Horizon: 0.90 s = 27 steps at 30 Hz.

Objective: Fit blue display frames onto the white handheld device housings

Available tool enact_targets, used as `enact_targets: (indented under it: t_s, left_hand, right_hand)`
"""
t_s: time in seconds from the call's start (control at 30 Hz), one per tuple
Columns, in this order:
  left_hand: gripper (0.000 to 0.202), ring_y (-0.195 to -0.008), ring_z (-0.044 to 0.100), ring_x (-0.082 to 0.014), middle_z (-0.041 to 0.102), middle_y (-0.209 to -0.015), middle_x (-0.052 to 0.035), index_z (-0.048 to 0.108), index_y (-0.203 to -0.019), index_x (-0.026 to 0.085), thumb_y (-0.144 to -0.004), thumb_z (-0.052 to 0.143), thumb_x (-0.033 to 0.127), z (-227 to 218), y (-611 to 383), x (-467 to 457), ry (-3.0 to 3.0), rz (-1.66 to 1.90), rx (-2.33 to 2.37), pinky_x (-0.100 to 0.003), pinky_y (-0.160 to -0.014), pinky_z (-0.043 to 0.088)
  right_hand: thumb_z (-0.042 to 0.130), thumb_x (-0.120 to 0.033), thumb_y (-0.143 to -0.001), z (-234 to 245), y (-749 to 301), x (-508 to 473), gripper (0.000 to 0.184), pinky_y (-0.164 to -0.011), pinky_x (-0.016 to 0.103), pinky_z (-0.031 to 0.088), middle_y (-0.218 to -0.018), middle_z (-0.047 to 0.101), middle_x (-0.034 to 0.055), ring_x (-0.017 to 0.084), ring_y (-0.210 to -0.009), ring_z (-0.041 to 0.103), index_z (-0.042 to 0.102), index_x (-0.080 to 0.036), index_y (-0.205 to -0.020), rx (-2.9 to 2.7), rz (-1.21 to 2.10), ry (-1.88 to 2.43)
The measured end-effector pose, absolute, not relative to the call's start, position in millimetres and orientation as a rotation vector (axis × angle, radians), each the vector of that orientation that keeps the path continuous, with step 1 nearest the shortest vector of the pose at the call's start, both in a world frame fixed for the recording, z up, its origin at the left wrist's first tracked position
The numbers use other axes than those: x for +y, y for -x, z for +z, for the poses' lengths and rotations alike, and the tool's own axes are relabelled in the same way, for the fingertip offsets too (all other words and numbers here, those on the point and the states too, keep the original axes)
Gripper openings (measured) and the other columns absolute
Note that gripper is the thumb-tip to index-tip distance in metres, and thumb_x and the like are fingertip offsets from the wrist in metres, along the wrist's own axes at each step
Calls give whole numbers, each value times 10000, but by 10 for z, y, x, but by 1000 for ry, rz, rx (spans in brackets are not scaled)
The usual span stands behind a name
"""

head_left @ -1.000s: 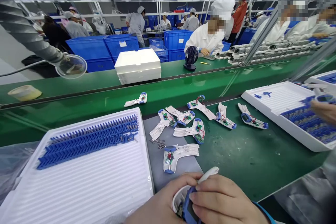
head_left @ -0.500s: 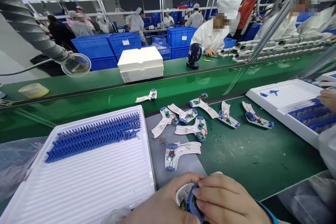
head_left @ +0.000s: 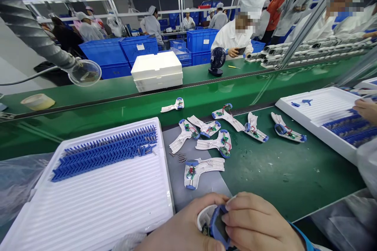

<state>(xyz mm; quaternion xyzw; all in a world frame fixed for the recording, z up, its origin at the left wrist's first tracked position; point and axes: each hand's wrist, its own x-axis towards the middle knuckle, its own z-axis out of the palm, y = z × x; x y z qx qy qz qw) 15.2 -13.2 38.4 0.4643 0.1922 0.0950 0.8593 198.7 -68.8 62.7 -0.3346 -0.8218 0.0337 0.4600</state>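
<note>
At the bottom edge, my left hand (head_left: 182, 229) and my right hand (head_left: 259, 225) together grip one white shell with a blue part (head_left: 216, 223) pressed onto it. The right fingers lie over the blue part's top. Just beyond the hands, an open white half-shell (head_left: 200, 169) with wires lies on a grey mat (head_left: 176, 176). Several more half-shells (head_left: 213, 135) are scattered on the green bench behind it. A white ribbed tray (head_left: 97, 200) at my left carries rows of blue clips (head_left: 106, 151).
A green conveyor belt (head_left: 88, 119) crosses behind the bench, carrying one half-shell (head_left: 173, 106). Small springs (head_left: 180, 158) lie on the mat. A co-worker's hand (head_left: 365, 109) reaches over a second white tray (head_left: 321, 110) at right. White foam boxes (head_left: 156, 71), a small black fan (head_left: 217, 60) and a magnifier lamp (head_left: 84, 72) stand beyond.
The half-shell on the conveyor has travelled to the right. My hands have turned the held shell, so its white tail is now hidden. The co-worker's hand has shifted slightly over the right tray.
</note>
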Motion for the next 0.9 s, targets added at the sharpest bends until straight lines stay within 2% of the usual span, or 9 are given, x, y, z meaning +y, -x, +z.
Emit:
enact_targets:
  t_s: [0.13, 0.23, 0.3, 0.4, 0.5, 0.67, 0.77, 0.83, 0.9]
  left_hand:
    - [776, -819, 478, -132, 531, -957, 11, 573, -1136, 211, -468, 856, 489, 282, -152, -175, -846, 210, 401, -246, -750, 371]
    - [775, -828, 505, -154, 562, -931, 15, 565, -1142, 217, -465, 862, 446, 276, -144, -186, -902, 195, 424, -254, -742, 406]
    - [744, -861, 534, -183, 592, -937, 13, 568, -1140, 225, -482, 857, 416, 281, -124, -184, -1003, 155, 466, -277, -772, 435]
    - [738, -985, 550, -240, 621, -1045, 9, 551, -1189, 254, -522, 841, 375, 299, -81, -173, -1165, 92, 536, -333, -889, 435]
    - [749, -1077, 534, -269, 620, -1109, 18, 537, -1214, 268, -532, 838, 346, 320, -58, -166, -1265, 77, 547, -372, -999, 371]
    - [643, -1005, 536, -229, 598, -1051, 10, 583, -1104, 233, -530, 845, 360, 288, -102, -171, -1208, 137, 479, -312, -893, 407]
    - [619, -943, 531, -200, 557, -1069, -20, 583, -1044, 206, -531, 836, 442, 296, -141, -164, -972, 237, 350, -274, -798, 400]
    - [632, -1066, 500, -252, 483, -1218, -66, 592, -1009, 198, -496, 849, 464, 349, -162, -154, -919, 313, 327, -316, -880, 376]
    - [655, -1237, 382, -345, 343, -1372, -102, 613, -966, 194, -434, 871, 478, 416, -179, -146, -1064, 402, 446, -408, -1018, 288]
  right_hand:
    - [539, -222, -930, 723, -2034, -670, 161, -826, 225, 543, -735, 722, 46, 149, -818, 671, 655, -139, -856, -2073, 156, 801]
    - [538, -268, -928, 781, -2062, -650, 130, -703, 251, 547, -695, 658, 43, 147, -706, 631, 592, -185, -843, -2007, 380, 816]
    - [515, -203, -923, 780, -2061, -630, 67, -652, 259, 523, -693, 614, 26, 136, -670, 588, 534, -209, -859, -1881, 509, 799]
    - [524, -74, -853, 726, -2039, -607, 163, -658, 268, 483, -724, 603, 11, 134, -685, 555, 485, -216, -923, -1821, 640, 751]
    - [541, -39, -819, 672, -2022, -609, 238, -683, 279, 460, -746, 604, 5, 138, -711, 547, 459, -220, -950, -1852, 733, 757]
    - [494, -134, -901, 699, -2039, -678, 108, -671, 279, 434, -763, 588, 9, 137, -695, 516, 439, -227, -905, -1948, 796, 910]
    - [482, -224, -942, 718, -2051, -737, 99, -688, 269, 450, -719, 569, -9, 121, -654, 522, 430, -229, -857, -1875, 831, 925]
    - [500, -258, -939, 688, -2043, -772, 93, -685, 256, 459, -701, 552, -18, 118, -650, 531, 444, -236, -868, -1755, 841, 885]
    - [502, -281, -941, 621, -2013, -798, 70, -658, 227, 457, -729, 532, -14, 115, -678, 529, 477, -239, -892, -1557, 912, 952]
